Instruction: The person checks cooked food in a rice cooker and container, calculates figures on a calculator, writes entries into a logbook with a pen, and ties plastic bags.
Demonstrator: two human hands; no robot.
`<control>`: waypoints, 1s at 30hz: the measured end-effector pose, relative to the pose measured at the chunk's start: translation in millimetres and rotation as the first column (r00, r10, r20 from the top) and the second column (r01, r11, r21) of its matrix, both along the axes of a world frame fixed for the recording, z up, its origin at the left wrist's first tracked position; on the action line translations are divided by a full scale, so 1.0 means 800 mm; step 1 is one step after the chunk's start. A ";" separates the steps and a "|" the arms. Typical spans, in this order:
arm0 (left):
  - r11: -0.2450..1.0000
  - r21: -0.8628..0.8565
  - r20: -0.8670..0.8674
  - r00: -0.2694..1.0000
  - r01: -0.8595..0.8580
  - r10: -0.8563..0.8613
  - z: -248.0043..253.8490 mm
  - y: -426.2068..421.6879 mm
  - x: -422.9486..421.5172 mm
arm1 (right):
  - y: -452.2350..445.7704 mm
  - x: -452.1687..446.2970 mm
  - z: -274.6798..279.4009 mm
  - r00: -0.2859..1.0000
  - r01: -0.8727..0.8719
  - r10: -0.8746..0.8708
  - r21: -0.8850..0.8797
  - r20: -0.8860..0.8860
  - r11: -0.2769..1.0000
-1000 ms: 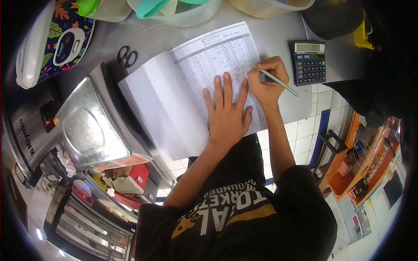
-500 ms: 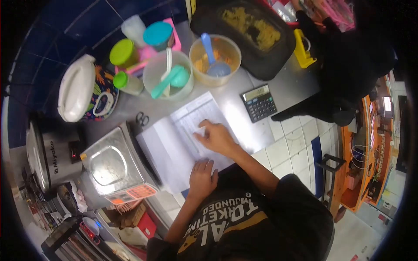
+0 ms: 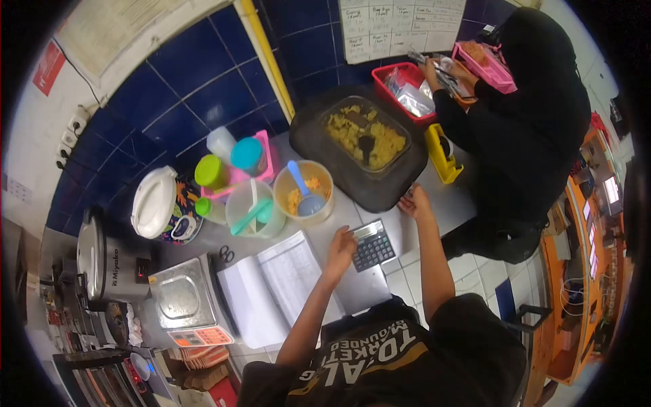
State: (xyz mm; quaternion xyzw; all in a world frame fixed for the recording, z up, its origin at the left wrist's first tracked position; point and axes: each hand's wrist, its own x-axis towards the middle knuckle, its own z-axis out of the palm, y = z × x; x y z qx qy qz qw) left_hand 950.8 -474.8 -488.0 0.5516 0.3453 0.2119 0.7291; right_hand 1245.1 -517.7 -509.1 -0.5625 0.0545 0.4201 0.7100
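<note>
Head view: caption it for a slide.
Left hand at the calculator, right hand by the near edge of the dark tray, open book beside the scale.

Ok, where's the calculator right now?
In the head view, the calculator sits right of the open notebook, between the left hand at its left edge and the right hand.

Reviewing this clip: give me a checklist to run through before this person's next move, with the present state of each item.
1. Left hand beside the calculator: ok, at its left edge.
2. Calculator display readable: not ok, too small and blurred.
3. Right hand touching the black tray: cannot tell; it is at the near corner.
4. Notebook open: ok, lying open.
5. Scissors away from both hands: ok, near the scale.
6. Co-worker's hand apart from these hands: ok, by the red basket.
</note>
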 end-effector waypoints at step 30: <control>0.708 -0.562 0.264 0.718 -0.428 0.644 0.134 0.095 0.161 | 0.110 0.066 -0.031 0.949 -0.286 0.284 0.000 0.138 0.958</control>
